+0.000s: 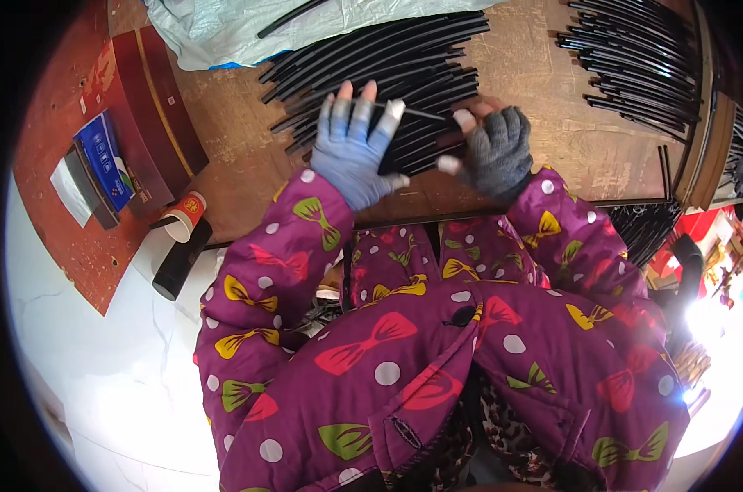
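Note:
Many thin black tubes (pixel 371 57) lie side by side in a pile on the wooden table, roughly crosswise in front of me. My left hand (pixel 355 152), in a light blue glove with bare or wrapped fingertips, rests flat over the near left part of the pile, fingers spread. My right hand (pixel 494 148) wears a dark grey fingerless glove and is at the right ends of the tubes. Its thumb and wrapped forefinger stand apart; the other fingers are bent and partly blurred. One thin tube slants between the two hands, its right end close to my right fingers.
A second bunch of black tubes (pixel 642 66) lies at the far right. A pale plastic sheet (pixel 224 29) borders the pile at the back. On the left are a blue box (pixel 106 160), a paper cup (pixel 187 217) and a black cylinder (pixel 174 271).

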A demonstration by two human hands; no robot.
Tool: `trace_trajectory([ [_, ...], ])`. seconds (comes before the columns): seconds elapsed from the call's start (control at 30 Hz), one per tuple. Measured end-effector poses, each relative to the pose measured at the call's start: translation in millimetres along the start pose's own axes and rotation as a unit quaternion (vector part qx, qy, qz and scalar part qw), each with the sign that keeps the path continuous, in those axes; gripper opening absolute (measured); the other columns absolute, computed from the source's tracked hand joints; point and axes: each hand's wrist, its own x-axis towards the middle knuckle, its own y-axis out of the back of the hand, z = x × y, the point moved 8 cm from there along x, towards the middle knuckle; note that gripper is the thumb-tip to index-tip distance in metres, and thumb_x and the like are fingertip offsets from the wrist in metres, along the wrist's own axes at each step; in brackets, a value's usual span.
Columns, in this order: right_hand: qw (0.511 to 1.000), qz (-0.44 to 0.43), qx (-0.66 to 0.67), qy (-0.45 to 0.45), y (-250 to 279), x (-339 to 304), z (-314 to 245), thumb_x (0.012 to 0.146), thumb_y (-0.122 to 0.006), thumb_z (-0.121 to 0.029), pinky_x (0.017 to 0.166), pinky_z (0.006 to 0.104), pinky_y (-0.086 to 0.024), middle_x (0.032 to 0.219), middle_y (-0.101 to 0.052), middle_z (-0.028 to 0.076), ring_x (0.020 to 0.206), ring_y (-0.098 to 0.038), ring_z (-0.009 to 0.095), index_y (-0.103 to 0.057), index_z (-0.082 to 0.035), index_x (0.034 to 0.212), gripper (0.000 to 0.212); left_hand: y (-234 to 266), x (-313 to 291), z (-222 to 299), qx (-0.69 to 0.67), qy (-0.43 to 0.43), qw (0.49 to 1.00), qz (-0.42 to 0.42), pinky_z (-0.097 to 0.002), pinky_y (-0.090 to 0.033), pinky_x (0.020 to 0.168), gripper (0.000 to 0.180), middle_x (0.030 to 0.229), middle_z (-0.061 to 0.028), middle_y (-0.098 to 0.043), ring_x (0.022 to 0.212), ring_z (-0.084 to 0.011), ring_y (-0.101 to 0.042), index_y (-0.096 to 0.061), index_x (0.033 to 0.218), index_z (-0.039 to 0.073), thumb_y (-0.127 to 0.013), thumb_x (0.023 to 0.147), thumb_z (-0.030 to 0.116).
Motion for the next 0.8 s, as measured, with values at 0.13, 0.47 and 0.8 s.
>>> trace_trajectory([
  [0.13, 0.997, -0.073, 0.003, 0.038, -11.4, -4.6, -7.5, 0.059, -0.068, -0.044, 0.083, 0.0512, -0.034, 0.112, -0.046, 0.016, 0.103, -0.045, 0.035, -0.051, -0.013, 0.115, 0.067, -21.6, -12.1, 5.3, -0.007, -0.025, 1.000, -0.009, -0.0541, -0.015, 0.102, 0.100, 0.140, -0.0190, -0.016, 0.128, -0.0412, -0.014, -0.032, 0.133, 0.021, -0.076, 0.048, 0.048],
  [0.47, 1.000, -0.011, -0.008, -0.025, -12.5, 12.4, -12.0, 0.063, -0.067, -0.037, 0.083, 0.0494, -0.033, 0.109, -0.046, 0.014, 0.101, -0.044, 0.033, -0.049, -0.011, 0.118, 0.064, -4.3, 1.8, -22.8, 0.071, -0.065, 0.995, 0.012, -0.0517, -0.020, 0.101, 0.077, 0.136, -0.0152, -0.027, 0.124, -0.0351, -0.026, -0.039, 0.127, 0.019, -0.069, 0.058, 0.033],
  [0.8, 0.940, -0.077, -0.251, -0.219, 86.5, -76.6, 161.6, 0.064, -0.061, -0.012, 0.077, 0.0434, -0.038, 0.094, -0.053, 0.010, 0.092, -0.050, 0.031, -0.052, -0.013, 0.101, 0.038, -16.3, -26.1, -4.1, 0.077, -0.077, 0.981, 0.162, -0.0449, -0.040, 0.084, 0.046, 0.112, -0.0113, -0.046, 0.100, -0.0311, -0.045, -0.050, 0.113, 0.012, -0.065, 0.072, 0.025],
])
